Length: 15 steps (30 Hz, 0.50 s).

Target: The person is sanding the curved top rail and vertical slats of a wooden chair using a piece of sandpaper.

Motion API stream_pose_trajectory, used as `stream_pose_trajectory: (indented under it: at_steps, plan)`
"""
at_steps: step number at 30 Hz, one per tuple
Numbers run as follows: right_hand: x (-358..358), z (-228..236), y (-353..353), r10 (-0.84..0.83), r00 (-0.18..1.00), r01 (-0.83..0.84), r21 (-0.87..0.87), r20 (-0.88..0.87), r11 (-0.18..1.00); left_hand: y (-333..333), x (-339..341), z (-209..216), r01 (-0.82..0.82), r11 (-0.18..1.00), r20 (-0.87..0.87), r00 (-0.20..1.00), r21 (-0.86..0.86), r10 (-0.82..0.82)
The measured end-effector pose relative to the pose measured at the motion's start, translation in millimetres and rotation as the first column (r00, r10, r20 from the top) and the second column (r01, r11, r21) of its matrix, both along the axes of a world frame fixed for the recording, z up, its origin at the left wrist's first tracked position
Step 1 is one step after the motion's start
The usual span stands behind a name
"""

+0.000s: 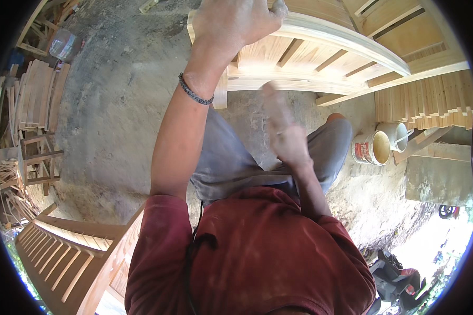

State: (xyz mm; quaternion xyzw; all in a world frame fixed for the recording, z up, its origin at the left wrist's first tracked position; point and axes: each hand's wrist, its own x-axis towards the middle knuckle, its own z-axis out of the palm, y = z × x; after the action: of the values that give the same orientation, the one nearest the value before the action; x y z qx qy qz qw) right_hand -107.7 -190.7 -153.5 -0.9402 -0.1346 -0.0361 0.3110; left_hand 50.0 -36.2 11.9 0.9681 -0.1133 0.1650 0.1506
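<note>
Beyond the knees, slatted frame: the pale wooden frame (310, 52) lies at the upper right, ahead of the seated person, its near side above the right knee (331, 136).
Long axis: the top rail (347, 38) runs left to right, sloping down toward the right; its bend may come partly from the lens.
Left hand: the nearer one, this hand (236, 21) overlaps the frame's left end, back of the hand up, thumb toward the right.
Left fingers: cut off or hidden at the upper edge, so I cannot tell whether they grip the wood.
Right hand: smeared by motion, this hand (290, 144) is above the lap; the frame lies ahead of it and to its right.
Right fingers: cannot tell if closed or holding; the long blurred shape (276, 102) could be fingers or a held piece.
Lower rail: the blur's tip meets the lower rail (305, 84) in view, but contact is unclear.
Far side: the frame's upper part is cut off.
</note>
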Motion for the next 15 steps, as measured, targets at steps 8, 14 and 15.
stream_pose_trajectory:
  at_steps: [8,14,15]
  plan:
    - [64,8,-16,-0.188,0.918,0.198,0.007,0.349,0.98,3,-3,-1,0.075,0.994,0.123,0.99,-0.076,-0.065]
    - [74,-3,5,-0.275,0.955,0.279,-0.026,0.111,0.96,2,0,1,0.021,0.998,0.078,0.997,-0.065,-0.016]
    - [71,1,8,-0.298,0.953,0.297,-0.015,-0.057,0.955,3,1,1,0.018,0.998,0.07,0.997,-0.059,-0.014]
